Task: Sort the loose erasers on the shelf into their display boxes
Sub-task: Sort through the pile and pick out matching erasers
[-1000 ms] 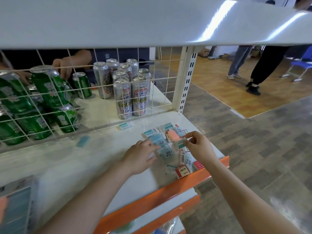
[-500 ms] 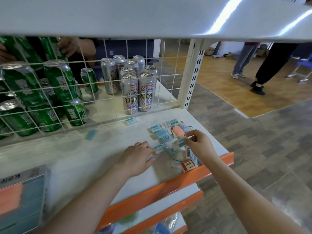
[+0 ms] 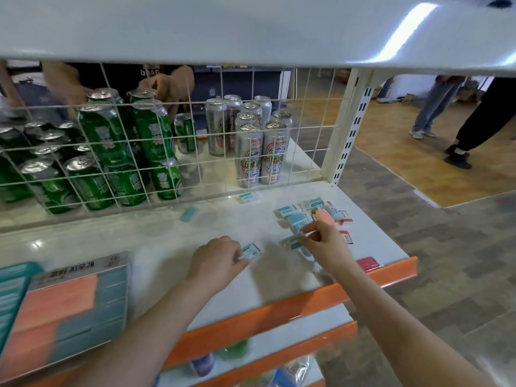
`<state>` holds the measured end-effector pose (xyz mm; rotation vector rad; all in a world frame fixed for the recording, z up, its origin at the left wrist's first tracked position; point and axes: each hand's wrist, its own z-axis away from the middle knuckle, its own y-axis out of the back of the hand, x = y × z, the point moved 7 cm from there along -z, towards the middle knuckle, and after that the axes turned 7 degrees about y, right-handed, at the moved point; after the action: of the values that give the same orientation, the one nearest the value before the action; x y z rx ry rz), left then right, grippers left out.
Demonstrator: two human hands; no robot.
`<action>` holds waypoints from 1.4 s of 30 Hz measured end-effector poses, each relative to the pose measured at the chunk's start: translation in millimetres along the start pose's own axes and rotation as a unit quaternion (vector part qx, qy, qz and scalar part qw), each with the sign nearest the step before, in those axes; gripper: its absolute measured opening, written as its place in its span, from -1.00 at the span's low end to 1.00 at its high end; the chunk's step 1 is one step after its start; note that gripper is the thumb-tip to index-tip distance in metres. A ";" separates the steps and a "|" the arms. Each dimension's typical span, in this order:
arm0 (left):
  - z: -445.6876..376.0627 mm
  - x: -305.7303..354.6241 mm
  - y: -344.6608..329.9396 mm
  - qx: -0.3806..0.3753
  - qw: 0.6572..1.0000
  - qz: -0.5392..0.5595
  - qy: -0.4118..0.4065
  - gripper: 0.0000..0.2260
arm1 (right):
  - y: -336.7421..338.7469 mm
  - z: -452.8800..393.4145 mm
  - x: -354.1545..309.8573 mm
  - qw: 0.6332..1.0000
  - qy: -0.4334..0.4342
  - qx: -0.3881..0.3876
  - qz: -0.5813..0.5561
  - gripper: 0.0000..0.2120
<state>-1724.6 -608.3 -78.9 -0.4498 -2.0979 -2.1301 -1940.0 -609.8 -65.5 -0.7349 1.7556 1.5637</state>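
Several loose wrapped erasers [image 3: 317, 213], teal, white, pink and red, lie scattered at the right end of the white shelf [image 3: 156, 241]. My left hand [image 3: 216, 262] pinches a teal-and-white eraser [image 3: 251, 251] against the shelf. My right hand [image 3: 325, 245] pinches another teal eraser [image 3: 293, 243] at the edge of the pile. A display box [image 3: 67, 308] of orange and blue erasers sits at the shelf's front left, next to a teal box [image 3: 14, 283]. One blue eraser [image 3: 189, 214] and one white-teal eraser [image 3: 248, 197] lie apart near the wire grid.
A white wire grid [image 3: 195, 152] closes off the back; green cans [image 3: 111, 155] and silver cans [image 3: 259, 155] stand behind it, where another person's hands [image 3: 159, 88] handle cans. An orange lip [image 3: 307, 305] edges the shelf front. People stand on the floor at the far right.
My left hand has drawn a teal-and-white eraser leftwards out of the pile. My right hand stays at the pile pinching an eraser. The view has shifted, bringing the display boxes further into sight.
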 end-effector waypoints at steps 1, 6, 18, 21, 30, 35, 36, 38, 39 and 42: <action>-0.6 0.4 -1.6 -0.001 1.000 0.003 0.015 -0.74 | -2.0 0.7 -1.3 1.000 0.002 0.000 -0.002 -0.84; -8.3 -1.7 -13.6 -0.031 0.993 0.075 0.090 -0.75 | -1.7 6.3 -8.1 1.000 0.011 0.004 -0.019 -0.87; 8.5 7.1 -16.4 -0.039 0.991 0.129 0.012 -0.79 | 2.5 17.3 -6.7 1.000 -0.008 -0.005 0.000 -0.92; 11.3 5.3 -17.4 -0.031 0.993 0.110 0.005 -0.69 | 2.5 18.3 -6.5 1.000 -0.010 -0.010 0.002 -0.91; 14.4 -2.6 -15.4 -0.029 0.991 0.122 0.043 -0.79 | -0.6 22.8 -7.6 0.999 -0.004 -0.027 0.020 -0.93; 14.8 -2.0 -14.6 -0.034 0.970 0.233 0.066 -0.83 | -0.8 24.8 -3.1 0.999 -0.012 -0.026 0.015 -0.90; 14.2 -4.0 -12.0 -0.021 0.964 0.255 0.075 -0.83 | -1.2 25.2 -2.3 0.999 -0.013 -0.027 0.017 -0.90; 11.6 -9.3 -2.2 0.015 0.942 0.319 0.101 -0.82 | -1.8 25.7 -1.9 0.999 -0.012 -0.028 0.022 -0.91; 9.6 -11.6 3.3 0.030 0.928 0.355 0.107 -0.81 | -2.0 25.7 -2.1 0.999 -0.010 -0.028 0.023 -0.91; 3.4 -13.1 17.4 0.043 0.912 0.396 0.097 -0.79 | -2.2 25.9 -2.2 0.999 -0.005 -0.026 0.022 -0.92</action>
<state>-1706.7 -607.1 -66.1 -0.8547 -1.5065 -1.5210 -1934.1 -584.5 -66.8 -0.7156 1.7405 1.6448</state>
